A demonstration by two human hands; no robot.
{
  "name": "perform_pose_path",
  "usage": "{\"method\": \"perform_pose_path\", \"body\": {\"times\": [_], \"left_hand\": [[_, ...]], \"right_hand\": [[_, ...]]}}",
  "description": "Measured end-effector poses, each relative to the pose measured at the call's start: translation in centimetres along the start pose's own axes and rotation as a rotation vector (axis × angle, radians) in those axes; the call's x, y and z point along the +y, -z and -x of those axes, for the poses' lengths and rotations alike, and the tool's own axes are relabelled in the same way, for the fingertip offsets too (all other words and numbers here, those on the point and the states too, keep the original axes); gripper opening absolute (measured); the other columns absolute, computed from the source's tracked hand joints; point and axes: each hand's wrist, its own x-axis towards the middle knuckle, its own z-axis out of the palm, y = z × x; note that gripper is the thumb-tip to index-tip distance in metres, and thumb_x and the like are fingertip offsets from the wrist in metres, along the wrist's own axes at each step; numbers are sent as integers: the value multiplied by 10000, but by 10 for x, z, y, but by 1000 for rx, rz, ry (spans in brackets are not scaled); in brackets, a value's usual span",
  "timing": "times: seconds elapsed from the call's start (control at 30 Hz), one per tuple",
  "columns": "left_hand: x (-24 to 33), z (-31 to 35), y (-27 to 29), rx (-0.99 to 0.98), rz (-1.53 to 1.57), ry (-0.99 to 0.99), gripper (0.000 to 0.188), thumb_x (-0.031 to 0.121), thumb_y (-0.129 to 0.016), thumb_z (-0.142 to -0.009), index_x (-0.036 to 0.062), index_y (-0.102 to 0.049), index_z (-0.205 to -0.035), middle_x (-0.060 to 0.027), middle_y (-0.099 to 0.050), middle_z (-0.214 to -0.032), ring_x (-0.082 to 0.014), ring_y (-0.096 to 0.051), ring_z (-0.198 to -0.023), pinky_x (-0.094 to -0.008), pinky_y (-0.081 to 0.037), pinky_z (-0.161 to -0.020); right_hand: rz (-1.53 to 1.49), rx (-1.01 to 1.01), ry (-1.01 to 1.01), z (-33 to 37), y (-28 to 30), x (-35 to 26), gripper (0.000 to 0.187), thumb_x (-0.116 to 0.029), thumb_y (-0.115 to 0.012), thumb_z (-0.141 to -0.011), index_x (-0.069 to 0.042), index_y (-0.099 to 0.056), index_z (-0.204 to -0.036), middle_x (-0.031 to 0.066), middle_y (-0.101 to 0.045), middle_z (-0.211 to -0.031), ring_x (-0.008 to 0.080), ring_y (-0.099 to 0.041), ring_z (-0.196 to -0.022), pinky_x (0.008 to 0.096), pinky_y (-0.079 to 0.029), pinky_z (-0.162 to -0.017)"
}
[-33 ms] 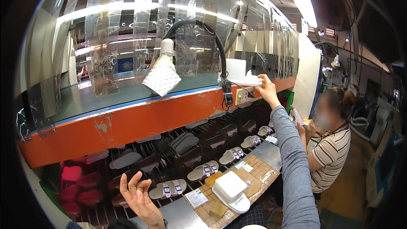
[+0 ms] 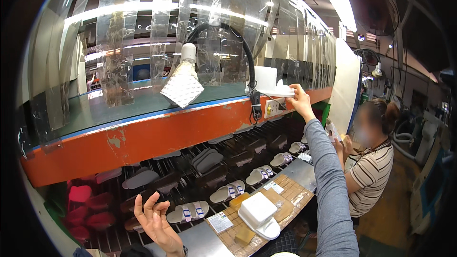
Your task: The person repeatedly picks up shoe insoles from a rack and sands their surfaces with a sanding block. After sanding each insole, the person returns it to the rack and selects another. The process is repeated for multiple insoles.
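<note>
Clamped w/ R hand (image 2: 301, 102) on R end of wht boxy pc (image 2: 265, 78), on orange-fronted ledge (image 2: 190, 128); extending L from grip, long axis approx along ledge; well apart from empty, loose-fingered L hand (image 2: 156, 221).

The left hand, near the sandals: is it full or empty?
Empty, as far as this view shows: the left hand has its fingers loosely bent and apart, with nothing visible between them.
</note>
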Motion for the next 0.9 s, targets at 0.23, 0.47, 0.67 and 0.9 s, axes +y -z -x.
{"method": "perform_pose_path", "body": {"times": [0.23, 0.47, 0.67, 0.9], "left_hand": [[-2, -2, -4, 8, 13, -37, 599, 252, -468, -917, 46, -274, -1445, -150, -533, -1238, -157, -568, -981, -318, -422, -964], [-7, -4, 3, 22, 37, -40, 535, 198, -487, -900, 16, -330, -1377, -164, -541, -1225, -184, -577, -994, -333, -433, -949], [-11, -9, 15, -6, -32, -257, 310, 221, -473, -972, 8, -519, -752, -104, -545, -866, -238, -542, -954, -391, -397, -931], [-11, -4, 21, -1, -22, -254, 452, 199, -378, -1015, 77, -443, -585, -34, -465, -569, -165, -529, -677, -410, -404, -897]], "right_hand": [[-8, -23, -8, -3, 3, -7, 554, 77, -656, -786, -96, -474, -1280, 150, -615, -1217, 232, -604, -1140, 329, -507, -914], [288, 134, 77, 0, 8, -23, 546, 10, -692, -762, -95, -515, -1267, 77, -637, -989, 154, -602, -848, 299, -499, -788], [-414, 438, 233, 118, 29, -92, 166, -49, -625, -857, -1, -569, -708, 17, -541, -643, 88, -517, -660, 236, -426, -602], [-296, -228, -463, 406, -44, -160, 232, 2, -645, -828, 4, -498, -648, -10, -459, -621, 42, -417, -606, 224, -359, -540]]}}
